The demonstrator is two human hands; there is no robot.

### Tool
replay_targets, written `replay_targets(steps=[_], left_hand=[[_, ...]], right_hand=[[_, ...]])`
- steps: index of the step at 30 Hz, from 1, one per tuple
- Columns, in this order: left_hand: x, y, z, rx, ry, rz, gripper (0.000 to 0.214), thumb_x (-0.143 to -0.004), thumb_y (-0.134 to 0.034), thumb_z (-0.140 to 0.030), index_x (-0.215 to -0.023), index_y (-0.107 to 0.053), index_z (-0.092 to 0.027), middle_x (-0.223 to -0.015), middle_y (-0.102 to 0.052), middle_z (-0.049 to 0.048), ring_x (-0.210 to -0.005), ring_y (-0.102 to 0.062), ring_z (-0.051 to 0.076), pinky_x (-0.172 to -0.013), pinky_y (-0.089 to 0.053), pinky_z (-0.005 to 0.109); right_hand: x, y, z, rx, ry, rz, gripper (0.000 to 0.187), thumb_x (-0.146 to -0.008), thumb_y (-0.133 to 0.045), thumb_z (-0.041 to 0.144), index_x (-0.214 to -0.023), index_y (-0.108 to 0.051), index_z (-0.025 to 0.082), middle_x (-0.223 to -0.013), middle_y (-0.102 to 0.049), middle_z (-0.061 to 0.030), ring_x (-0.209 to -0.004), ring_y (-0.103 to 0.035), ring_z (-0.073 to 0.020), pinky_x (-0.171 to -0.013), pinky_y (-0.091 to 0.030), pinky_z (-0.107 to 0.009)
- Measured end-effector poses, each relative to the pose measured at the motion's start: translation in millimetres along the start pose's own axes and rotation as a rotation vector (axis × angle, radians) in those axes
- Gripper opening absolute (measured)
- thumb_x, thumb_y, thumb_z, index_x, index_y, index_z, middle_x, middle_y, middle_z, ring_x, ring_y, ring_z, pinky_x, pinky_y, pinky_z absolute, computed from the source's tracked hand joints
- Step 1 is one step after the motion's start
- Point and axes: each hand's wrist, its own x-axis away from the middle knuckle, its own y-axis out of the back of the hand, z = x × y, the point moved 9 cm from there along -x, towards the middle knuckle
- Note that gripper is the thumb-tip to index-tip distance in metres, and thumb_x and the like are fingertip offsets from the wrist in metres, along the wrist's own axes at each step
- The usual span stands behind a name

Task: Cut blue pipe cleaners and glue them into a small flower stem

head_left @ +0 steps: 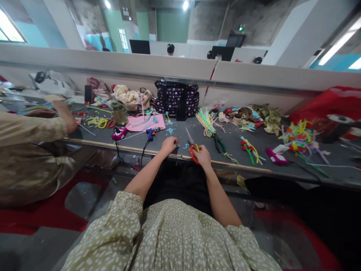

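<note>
My right hand (202,155) is closed round the red and yellow handles of a pair of scissors (192,145) at the near edge of the grey table (231,145); the blades point up and away from me. My left hand (169,145) rests a little to the left as a loose fist, and what it pinches, if anything, is too small to make out. Small blue pipe-cleaner scraps (170,130) lie just beyond both hands.
A blue glue gun (151,133), a pink sheet (146,122), green pliers (219,144), bundles of coloured pipe cleaners (207,122) and a dotted bag (176,98) lie on the table. Another person's arm (34,128) rests at the left. A red bag (329,109) sits at right.
</note>
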Motion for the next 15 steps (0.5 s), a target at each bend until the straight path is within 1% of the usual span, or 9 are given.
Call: replay_targets(steps=[4, 8, 12, 15], left_hand=[[3, -6.8, -5, -0.036, 0.009, 0.048, 0.009, -0.075, -0.066, -0.013, -0.080, -0.070, -0.019, -0.097, -0.066, 0.0087, -0.097, -0.060, 0.023, -0.085, -0.043, 0.030], [4, -15.4, -3, -0.002, 0.049, 0.064, 0.008, -0.075, -0.065, -0.011, -0.073, -0.069, -0.018, -0.098, -0.065, 0.0104, -0.101, -0.060, 0.024, -0.090, -0.042, 0.032], [5, -16.2, 6, 0.125, 0.112, 0.021, 0.010, -0.073, -0.066, -0.010, -0.068, -0.068, -0.018, -0.096, -0.066, 0.0107, -0.105, -0.059, 0.024, -0.091, -0.042, 0.031], [4, -13.8, 15, 0.286, 0.173, -0.029, 0.008, -0.070, -0.070, -0.013, -0.064, -0.067, -0.018, -0.087, -0.067, 0.0085, -0.099, -0.060, 0.023, -0.084, -0.044, 0.028]], right_hand=[[1, 1, 1, 0.000, 0.000, 0.003, 0.042, -0.072, -0.064, 0.062, -0.089, -0.055, 0.024, -0.086, -0.068, -0.0044, -0.077, -0.061, -0.0213, -0.060, -0.034, -0.025], [1, 0, 1, 0.001, 0.006, 0.008, 0.042, -0.071, -0.064, 0.062, -0.089, -0.055, 0.025, -0.084, -0.068, -0.0033, -0.074, -0.060, -0.0204, -0.060, -0.034, -0.025], [1, -2, 1, -0.021, 0.003, 0.021, 0.041, -0.071, -0.064, 0.061, -0.089, -0.054, 0.025, -0.081, -0.067, -0.0015, -0.070, -0.060, -0.0191, -0.059, -0.034, -0.025], [1, -3, 1, -0.023, -0.001, 0.026, 0.042, -0.071, -0.064, 0.062, -0.089, -0.054, 0.025, -0.079, -0.066, -0.0012, -0.068, -0.060, -0.0190, -0.059, -0.034, -0.025]])
